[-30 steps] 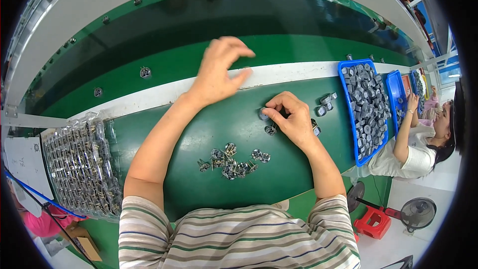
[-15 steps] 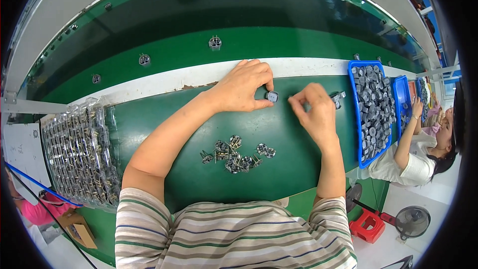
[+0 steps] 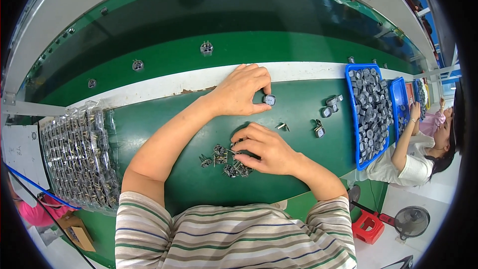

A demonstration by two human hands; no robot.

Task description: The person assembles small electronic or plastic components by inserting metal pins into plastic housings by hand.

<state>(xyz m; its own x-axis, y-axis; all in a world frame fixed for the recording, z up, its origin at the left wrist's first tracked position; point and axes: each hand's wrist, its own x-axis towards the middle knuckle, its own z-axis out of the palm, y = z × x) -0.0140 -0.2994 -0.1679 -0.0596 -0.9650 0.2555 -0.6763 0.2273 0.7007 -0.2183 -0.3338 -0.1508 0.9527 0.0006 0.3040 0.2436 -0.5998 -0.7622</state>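
Observation:
My left hand (image 3: 242, 89) pinches a small dark grey plastic housing (image 3: 270, 99) with a pale face between thumb and forefinger, above the green table near the white rail. Lower down, my right hand (image 3: 264, 148) reaches into a heap of small round circuit assemblies (image 3: 230, 170) with metal prongs. Its fingers close around one pronged assembly (image 3: 231, 151), partly hidden by the hand. To the right lie a loose pronged piece (image 3: 283, 126), an assembly with prongs (image 3: 319, 129) and a few grey housings (image 3: 327, 111).
A blue bin (image 3: 356, 119) full of grey housings stands at the right. Clear plastic trays (image 3: 79, 154) of pronged parts are stacked at the left. Beyond the white rail (image 3: 294, 69), a green conveyor belt (image 3: 169, 57) carries spaced assemblies. A co-worker (image 3: 406, 154) works at far right.
My right hand has moved left and nearer, from beside the grey housings onto the heap. My left hand still holds its housing. Items on the belt have shifted slightly left.

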